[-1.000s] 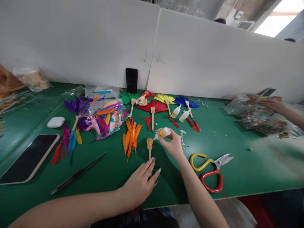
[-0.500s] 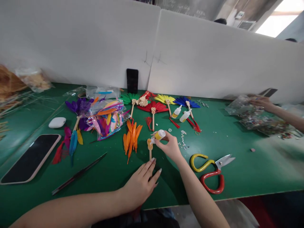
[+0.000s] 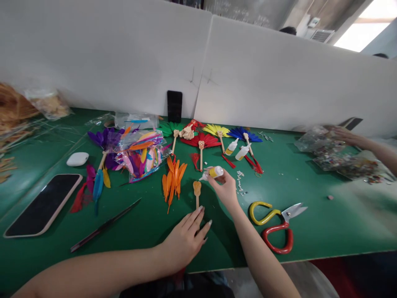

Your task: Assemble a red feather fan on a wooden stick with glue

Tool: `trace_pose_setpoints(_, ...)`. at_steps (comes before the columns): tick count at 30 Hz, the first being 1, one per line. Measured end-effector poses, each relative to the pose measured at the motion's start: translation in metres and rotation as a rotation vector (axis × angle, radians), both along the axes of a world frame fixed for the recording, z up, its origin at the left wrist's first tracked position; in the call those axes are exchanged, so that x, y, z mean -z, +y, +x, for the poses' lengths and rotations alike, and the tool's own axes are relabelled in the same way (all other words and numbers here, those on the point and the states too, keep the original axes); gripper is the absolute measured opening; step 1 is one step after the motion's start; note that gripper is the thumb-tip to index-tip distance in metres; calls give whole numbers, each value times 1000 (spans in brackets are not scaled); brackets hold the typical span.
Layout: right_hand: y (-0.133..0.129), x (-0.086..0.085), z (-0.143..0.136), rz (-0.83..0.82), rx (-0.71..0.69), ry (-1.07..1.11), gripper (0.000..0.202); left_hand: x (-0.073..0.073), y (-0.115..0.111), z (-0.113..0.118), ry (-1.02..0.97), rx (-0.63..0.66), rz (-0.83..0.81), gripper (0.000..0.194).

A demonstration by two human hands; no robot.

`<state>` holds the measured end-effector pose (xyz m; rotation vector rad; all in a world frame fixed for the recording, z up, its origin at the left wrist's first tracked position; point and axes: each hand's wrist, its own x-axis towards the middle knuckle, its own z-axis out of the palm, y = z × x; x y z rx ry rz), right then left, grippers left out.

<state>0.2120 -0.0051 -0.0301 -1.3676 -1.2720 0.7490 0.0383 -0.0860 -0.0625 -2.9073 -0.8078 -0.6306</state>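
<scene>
My right hand (image 3: 225,188) holds a small white glue bottle (image 3: 216,171) with a yellow label, its nozzle pointing left, just above and right of a wooden fan handle (image 3: 197,189). That handle lies upright in view on the green table, its wide top uncovered and slightly shiny. My left hand (image 3: 187,236) lies over the handle's lower end with its fingers stretched out. Orange feathers (image 3: 173,180) lie left of the handle. Small white beads (image 3: 240,182) are scattered right of my right hand.
Scissors (image 3: 287,215) lie at right, tweezers (image 3: 105,225) and a phone (image 3: 45,205) at left. Behind are finished feather fans (image 3: 204,140), two glue bottles (image 3: 242,151) and a bag of feathers (image 3: 142,153). Another person's hand (image 3: 341,134) touches bags of beads (image 3: 331,155).
My right hand has lifted the glue bottle off the handle's top and moved it up and right, tilting it flatter. My left hand has stayed on the handle.
</scene>
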Motion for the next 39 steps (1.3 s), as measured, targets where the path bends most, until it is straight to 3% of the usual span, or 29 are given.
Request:
trace_pose_setpoints(3,0,-1,-2,-21,-78,-26,28,0,0,0,-6,-4,4,36)
trace_pose_setpoints(8,-4,-5,-2,34,47,-128,25,-2,0,0,10,2,3,36)
trace_pose_setpoints(13,-7,-7,-6,35,-95,-158,25,-3,0,0,24,7,6,37)
trace_pose_setpoints(19,-5,-6,-1,41,42,-191,23,-1,0,0,9,-6,-1,36)
trace_pose_setpoints(23,-6,-5,0,31,-84,-212,20,-1,0,0,4,-4,10,37)
trace_pose_setpoints(26,-7,-5,-1,15,-104,-250,19,0,0,0,-6,-2,13,37)
trace_pose_setpoints(39,-3,-1,-12,-39,-134,1,32,-4,0,0,17,3,-5,36)
